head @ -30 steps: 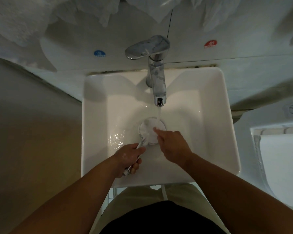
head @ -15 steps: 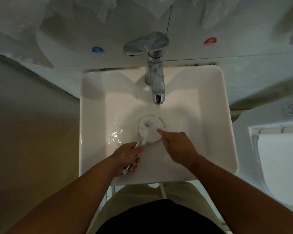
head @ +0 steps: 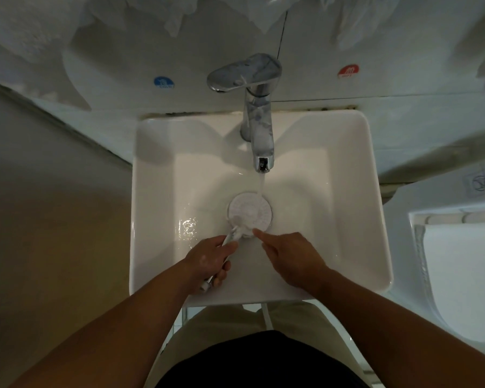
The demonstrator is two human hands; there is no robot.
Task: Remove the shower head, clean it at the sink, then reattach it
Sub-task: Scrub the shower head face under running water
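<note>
We grip the shower head (head: 249,210) by its handle with the left hand (head: 210,259) under the running tap (head: 259,135); the right hand (head: 291,256) holds nothing, one straight finger touching the head

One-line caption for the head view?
Left hand holds shower head under running faucet; right hand touches its edge.

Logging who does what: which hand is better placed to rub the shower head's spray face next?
The right hand. The left hand grips the shower head by its handle, face up under the stream from the tap; the right hand holds nothing, its forefinger points at the face's near rim.
</note>
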